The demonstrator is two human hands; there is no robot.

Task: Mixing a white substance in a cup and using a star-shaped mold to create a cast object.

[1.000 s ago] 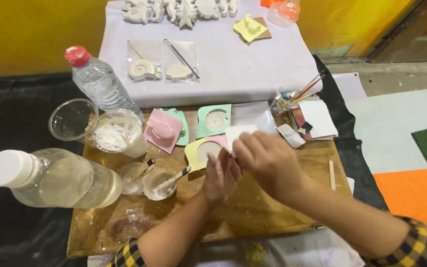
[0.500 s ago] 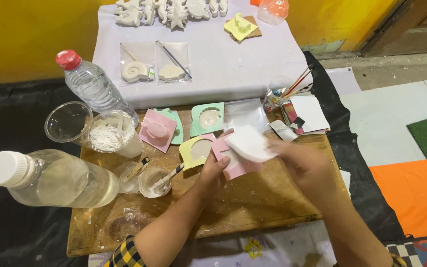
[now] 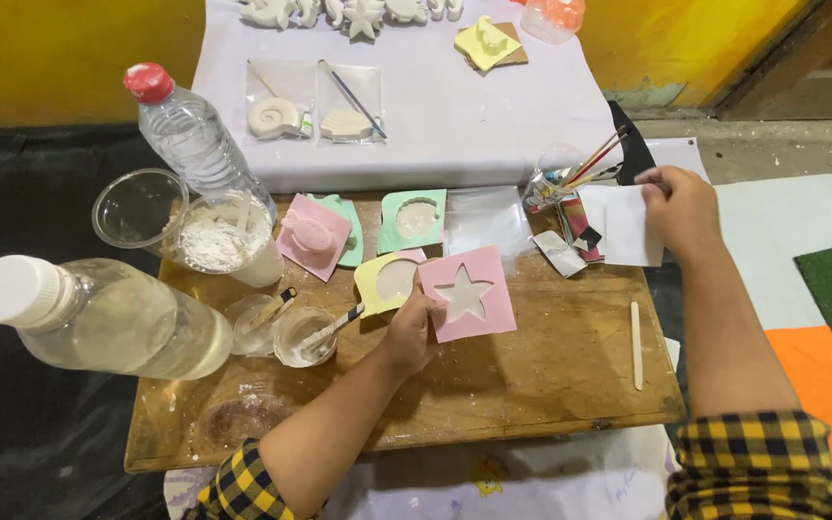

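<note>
My left hand (image 3: 410, 334) grips the left edge of a pink square mould (image 3: 467, 294) with a star-shaped hollow filled with white plaster, lying on the wooden board (image 3: 493, 376). My right hand (image 3: 681, 204) is out at the board's right end, pinching a white sheet of paper (image 3: 628, 225). A yellow round mould (image 3: 389, 280) lies just left of the pink one.
Behind are a green shell mould (image 3: 414, 219), a pink mould (image 3: 311, 237), a cup of white powder (image 3: 218, 238), two water bottles (image 3: 98, 313), small cups with stirrers (image 3: 302, 336), a jar of brushes (image 3: 559, 183), a wooden stick (image 3: 637, 345) and plaster casts on a white cloth (image 3: 435, 125).
Both hands were together over the pink star mould. The right hand has lifted a white sheet off it and carried it right; the left hand stays on the mould.
</note>
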